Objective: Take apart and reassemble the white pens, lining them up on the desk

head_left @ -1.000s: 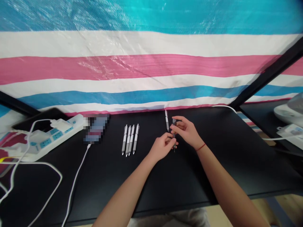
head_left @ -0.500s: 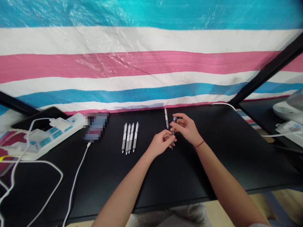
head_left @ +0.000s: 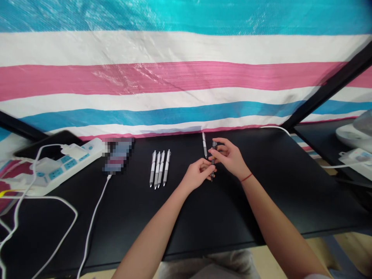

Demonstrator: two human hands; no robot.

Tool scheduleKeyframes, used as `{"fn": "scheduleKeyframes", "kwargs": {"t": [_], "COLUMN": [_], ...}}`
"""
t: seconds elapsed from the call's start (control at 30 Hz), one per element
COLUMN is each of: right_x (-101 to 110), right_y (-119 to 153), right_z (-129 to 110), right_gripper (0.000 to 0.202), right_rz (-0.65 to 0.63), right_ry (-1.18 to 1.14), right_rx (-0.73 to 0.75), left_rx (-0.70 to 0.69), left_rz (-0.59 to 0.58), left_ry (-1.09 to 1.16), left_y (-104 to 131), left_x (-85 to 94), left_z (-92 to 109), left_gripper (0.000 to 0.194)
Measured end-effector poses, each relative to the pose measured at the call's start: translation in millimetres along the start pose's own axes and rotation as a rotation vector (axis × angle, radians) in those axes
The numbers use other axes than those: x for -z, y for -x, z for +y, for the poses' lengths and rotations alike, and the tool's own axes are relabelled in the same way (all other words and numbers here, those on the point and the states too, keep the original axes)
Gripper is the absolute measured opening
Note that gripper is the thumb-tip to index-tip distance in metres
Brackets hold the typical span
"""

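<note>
Both my hands grip one dark pen [head_left: 214, 145], held nearly upright above the black table. My left hand [head_left: 199, 173] pinches its lower part, with the tip showing just below the fingers. Around the upper part close the fingers of my right hand [head_left: 228, 154]; a thin red cord circles that wrist. Just behind the hands, a white and grey pen [head_left: 204, 145] lies on the table. To the left, several white and grey click pens [head_left: 159, 169] lie side by side, their tips toward me.
A phone with a blurred screen [head_left: 118, 155] lies on the table [head_left: 133, 224], a white charging cable [head_left: 95, 217] running from it. At the left is a power strip [head_left: 69, 164] with plugs and loose cables. A striped tarp [head_left: 186, 77] hangs behind the table.
Almost nothing differs. The dark pen's tip sticks out slightly less below my left fingers, and both hands keep their hold.
</note>
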State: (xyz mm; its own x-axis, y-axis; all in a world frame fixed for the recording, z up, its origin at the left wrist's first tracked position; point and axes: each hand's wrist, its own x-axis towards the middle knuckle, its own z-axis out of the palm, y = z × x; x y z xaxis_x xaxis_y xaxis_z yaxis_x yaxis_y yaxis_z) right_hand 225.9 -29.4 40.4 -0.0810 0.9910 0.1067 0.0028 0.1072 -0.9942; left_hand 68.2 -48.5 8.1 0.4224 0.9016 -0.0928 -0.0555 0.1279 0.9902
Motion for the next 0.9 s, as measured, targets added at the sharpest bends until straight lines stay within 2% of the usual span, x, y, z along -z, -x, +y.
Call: {"fn": "scheduleKeyframes", "kwargs": {"t": [0.17, 0.4, 0.57, 0.9], "right_x": [-0.6, 1.2, 2.2, 2.1], "right_y": [-0.6, -1.8, -3.4, -3.5], "right_z": [1.5, 5.6, 9.7, 7.3], "right_gripper": [0.055, 0.059, 0.055, 0.057], "right_rz": [0.037, 0.027, 0.028, 0.012], "right_ry": [-0.014, -0.071, -0.108, -0.131], "right_rx": [0.0, -0.027, -0.049, -0.074], "left_rx": [-0.015, 0.001, 0.017, 0.024], "left_rz": [0.007, 0.009, 0.004, 0.002], "left_ry": [0.017, 0.032, 0.048, 0.046], "left_y": [-1.4, -1.2, -1.6, -1.3], "left_x": [1.1, 1.2, 1.3, 1.1], "left_z": [-0.9, 0.7, 0.3, 1.4], "left_gripper": [0.029, 0.032, 0.033, 0.031]}}
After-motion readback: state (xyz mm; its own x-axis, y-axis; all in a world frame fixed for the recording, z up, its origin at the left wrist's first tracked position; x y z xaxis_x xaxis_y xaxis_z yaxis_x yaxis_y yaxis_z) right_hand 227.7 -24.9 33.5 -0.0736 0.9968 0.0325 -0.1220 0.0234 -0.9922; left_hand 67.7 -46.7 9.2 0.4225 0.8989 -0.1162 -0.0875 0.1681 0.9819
